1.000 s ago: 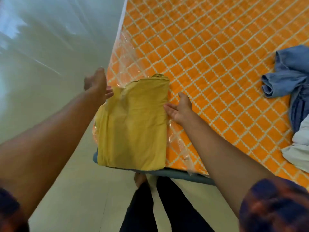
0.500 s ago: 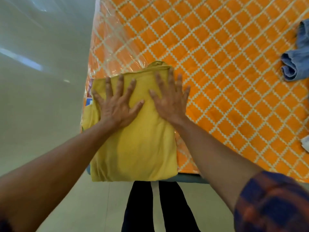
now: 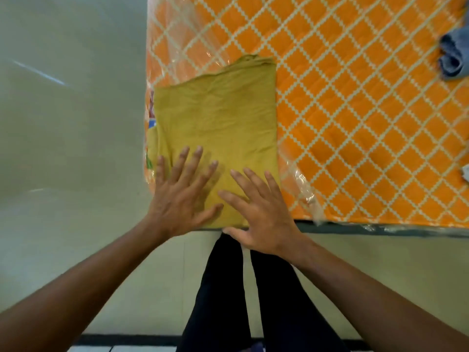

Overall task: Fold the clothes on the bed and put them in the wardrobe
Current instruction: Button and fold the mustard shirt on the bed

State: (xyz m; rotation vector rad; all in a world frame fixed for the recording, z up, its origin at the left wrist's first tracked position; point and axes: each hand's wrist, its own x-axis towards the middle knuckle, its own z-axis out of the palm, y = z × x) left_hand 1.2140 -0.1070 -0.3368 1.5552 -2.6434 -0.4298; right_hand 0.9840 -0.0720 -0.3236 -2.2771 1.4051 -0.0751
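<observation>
A folded mustard-yellow garment (image 3: pixel 218 118) lies flat on the near left corner of the orange checked bed (image 3: pixel 355 110). My left hand (image 3: pixel 181 196) presses on the garment's near left part with fingers spread and straight. My right hand (image 3: pixel 261 214) lies flat on its near right corner, fingers straight, with the palm over the bed's front edge. Neither hand grips the cloth.
A bunched blue denim garment (image 3: pixel 454 57) lies at the far right edge of the bed. A scrap of white cloth (image 3: pixel 465 172) shows at the right border. Clear plastic wrap covers the mattress. Pale floor lies to the left; my dark-trousered legs stand below the bed edge.
Both hands slid from the far part of the yellow garment back to its near edge, staying flat on it. A second ago they were beside the garment, off it.
</observation>
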